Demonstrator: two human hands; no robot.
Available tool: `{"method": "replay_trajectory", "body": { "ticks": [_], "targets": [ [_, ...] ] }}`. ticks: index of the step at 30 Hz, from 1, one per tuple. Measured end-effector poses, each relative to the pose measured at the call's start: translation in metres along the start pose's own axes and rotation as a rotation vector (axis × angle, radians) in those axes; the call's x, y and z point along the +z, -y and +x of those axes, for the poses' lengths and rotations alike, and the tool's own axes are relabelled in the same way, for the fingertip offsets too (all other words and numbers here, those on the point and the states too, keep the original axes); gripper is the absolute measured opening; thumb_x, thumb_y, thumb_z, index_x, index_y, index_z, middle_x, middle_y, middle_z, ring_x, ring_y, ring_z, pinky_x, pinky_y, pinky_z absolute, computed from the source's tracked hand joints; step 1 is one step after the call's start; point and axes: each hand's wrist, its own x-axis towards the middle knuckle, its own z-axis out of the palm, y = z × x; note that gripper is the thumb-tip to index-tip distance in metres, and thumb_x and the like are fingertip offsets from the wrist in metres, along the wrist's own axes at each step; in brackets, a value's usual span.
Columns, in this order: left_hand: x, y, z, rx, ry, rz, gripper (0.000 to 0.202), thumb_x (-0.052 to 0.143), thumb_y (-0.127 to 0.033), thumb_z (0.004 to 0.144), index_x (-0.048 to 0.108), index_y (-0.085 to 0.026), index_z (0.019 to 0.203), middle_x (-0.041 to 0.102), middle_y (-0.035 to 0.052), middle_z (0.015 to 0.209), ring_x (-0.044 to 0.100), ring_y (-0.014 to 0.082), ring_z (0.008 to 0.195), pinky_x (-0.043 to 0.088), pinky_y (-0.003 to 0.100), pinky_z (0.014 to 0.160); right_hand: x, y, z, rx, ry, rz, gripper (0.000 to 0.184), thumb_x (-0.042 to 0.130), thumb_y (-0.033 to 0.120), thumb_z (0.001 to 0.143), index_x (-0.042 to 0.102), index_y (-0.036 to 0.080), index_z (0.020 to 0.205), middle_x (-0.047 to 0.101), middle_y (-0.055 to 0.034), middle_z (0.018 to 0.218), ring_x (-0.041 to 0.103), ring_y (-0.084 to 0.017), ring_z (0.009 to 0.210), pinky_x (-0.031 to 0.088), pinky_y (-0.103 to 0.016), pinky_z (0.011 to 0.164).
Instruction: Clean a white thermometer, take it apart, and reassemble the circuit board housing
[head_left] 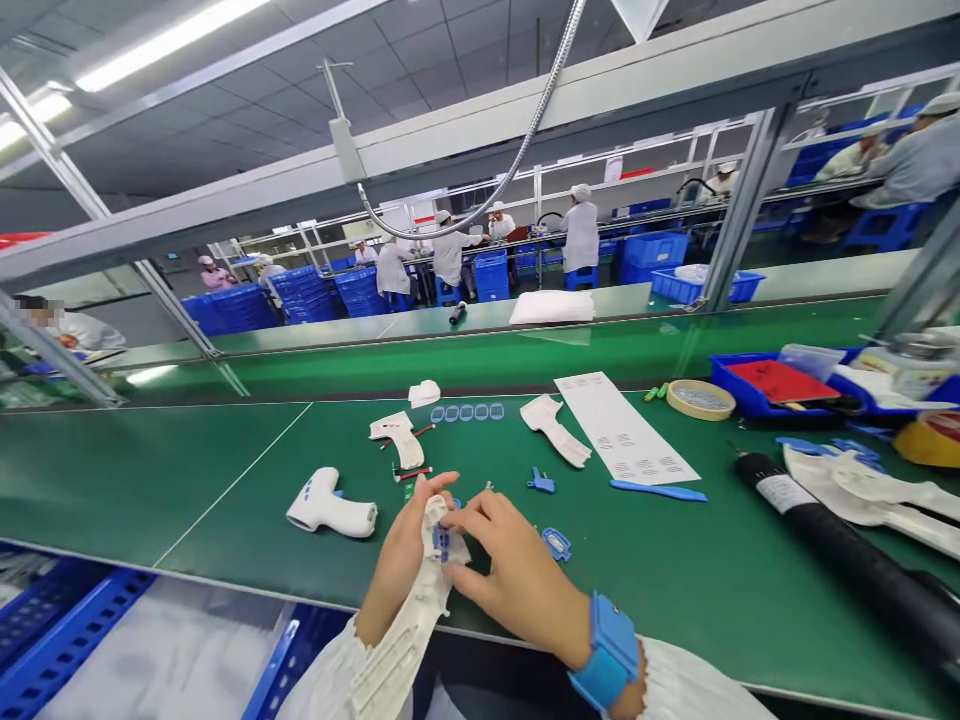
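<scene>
Left hand (403,553) wrapped round white shell (396,655), held over near edge of green bench (251,540) | right hand (519,562), thumb and fingertips close together at blue piece (442,543) inside shell; can't tell if pinched | white plastic gun (330,505) lying left | blue stick (660,491) beside paper sheet (626,428), right.

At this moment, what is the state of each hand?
Left hand: holding the white shell.
Right hand: at the blue part inside the white shell; whether it grips cannot be told.

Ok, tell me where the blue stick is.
In the head view, the blue stick lies right of centre on the green worktop, along the near edge of the white printed sheet.
</scene>
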Motion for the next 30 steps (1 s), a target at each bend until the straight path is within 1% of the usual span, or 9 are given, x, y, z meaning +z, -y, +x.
{"method": "replay_trajectory", "body": {
  "ticks": [4, 6, 12, 17, 20, 23, 26, 28, 30],
  "targets": [
    [-0.003, 0.002, 0.004, -0.095, 0.08, -0.141, 0.055, 0.053, -0.061, 0.078, 0.062, -0.018, 0.109, 0.053, 0.0008, 0.079, 0.055, 0.0135, 0.069, 0.046, 0.023, 0.064, 0.003, -0.001, 0.001, -0.079, 0.017, -0.187, 0.031, 0.068, 0.016, 0.071, 0.059, 0.021, 0.1, 0.05, -0.0039, 0.088, 0.048, -0.02, 0.081, 0.041, -0.031, 0.069],
    [-0.002, 0.001, 0.004, -0.077, 0.072, -0.087, 0.055, 0.051, -0.062, 0.078, 0.062, -0.018, 0.108, 0.053, 0.0007, 0.079, 0.056, 0.0139, 0.07, 0.046, 0.023, 0.064, 0.005, -0.002, 0.004, -0.088, 0.013, -0.213, 0.028, 0.067, 0.016, 0.072, 0.059, 0.02, 0.099, 0.05, -0.0049, 0.09, 0.046, -0.021, 0.081, 0.04, -0.033, 0.07],
    [-0.001, -0.006, 0.006, 0.162, -0.064, 0.227, 0.049, 0.052, -0.058, 0.079, 0.062, -0.018, 0.106, 0.053, -0.0002, 0.072, 0.051, 0.0143, 0.064, 0.042, 0.024, 0.062, 0.011, -0.01, 0.014, -0.118, 0.001, -0.265, 0.014, 0.064, 0.013, 0.072, 0.058, 0.018, 0.085, 0.053, -0.0042, 0.088, 0.047, -0.02, 0.08, 0.038, -0.032, 0.069],
    [-0.005, -0.015, 0.011, 0.367, -0.222, 0.394, 0.036, 0.061, -0.048, 0.078, 0.063, -0.024, 0.105, 0.055, 0.0038, 0.097, 0.05, 0.0206, 0.095, 0.036, 0.027, 0.086, 0.012, -0.011, 0.015, -0.069, -0.022, -0.247, 0.014, 0.062, 0.011, 0.076, 0.058, 0.016, 0.088, 0.055, -0.0056, 0.088, 0.048, -0.022, 0.08, 0.038, -0.035, 0.07],
    [-0.006, -0.023, 0.011, 0.444, -0.263, 0.411, 0.037, 0.056, -0.049, 0.081, 0.061, -0.024, 0.107, 0.055, 0.0034, 0.093, 0.053, 0.0199, 0.088, 0.04, 0.028, 0.081, 0.006, -0.004, 0.009, -0.04, -0.04, -0.194, 0.012, 0.061, 0.013, 0.08, 0.058, 0.017, 0.091, 0.057, -0.0056, 0.09, 0.05, -0.022, 0.085, 0.04, -0.036, 0.075],
    [-0.004, -0.027, 0.007, 0.419, -0.307, 0.011, 0.039, 0.046, -0.053, 0.085, 0.058, -0.023, 0.109, 0.055, 0.0007, 0.082, 0.056, 0.0163, 0.075, 0.046, 0.026, 0.066, -0.001, 0.004, -0.004, 0.048, -0.007, 0.041, 0.013, 0.055, 0.026, 0.088, 0.057, 0.019, 0.098, 0.059, -0.0033, 0.09, 0.053, -0.018, 0.084, 0.043, -0.03, 0.075],
    [0.007, -0.022, 0.002, 0.401, -0.39, -0.356, 0.038, 0.047, -0.053, 0.085, 0.059, -0.023, 0.106, 0.057, -0.0007, 0.077, 0.059, 0.0156, 0.074, 0.049, 0.026, 0.066, -0.002, 0.01, -0.02, 0.233, 0.194, 0.533, 0.036, 0.051, 0.044, 0.088, 0.053, 0.019, 0.114, 0.062, -0.0032, 0.089, 0.056, -0.015, 0.077, 0.044, -0.025, 0.067],
    [0.019, -0.015, -0.002, 0.374, -0.413, -0.406, 0.037, 0.049, -0.053, 0.084, 0.06, -0.024, 0.104, 0.059, -0.0009, 0.078, 0.06, 0.0156, 0.076, 0.049, 0.025, 0.066, 0.004, 0.013, -0.03, 0.324, 0.311, 0.796, 0.057, 0.058, 0.055, 0.079, 0.049, 0.018, 0.121, 0.062, -0.0039, 0.086, 0.058, -0.016, 0.074, 0.044, -0.025, 0.065],
    [0.033, -0.009, -0.005, 0.318, -0.395, -0.336, 0.04, 0.05, -0.056, 0.083, 0.061, -0.024, 0.104, 0.062, -0.0006, 0.08, 0.061, 0.0158, 0.074, 0.05, 0.025, 0.064, 0.01, 0.013, -0.038, 0.406, 0.324, 0.996, 0.078, 0.068, 0.065, 0.063, 0.048, 0.016, 0.121, 0.063, -0.0043, 0.085, 0.06, -0.017, 0.074, 0.046, -0.028, 0.068]
  ]
}}
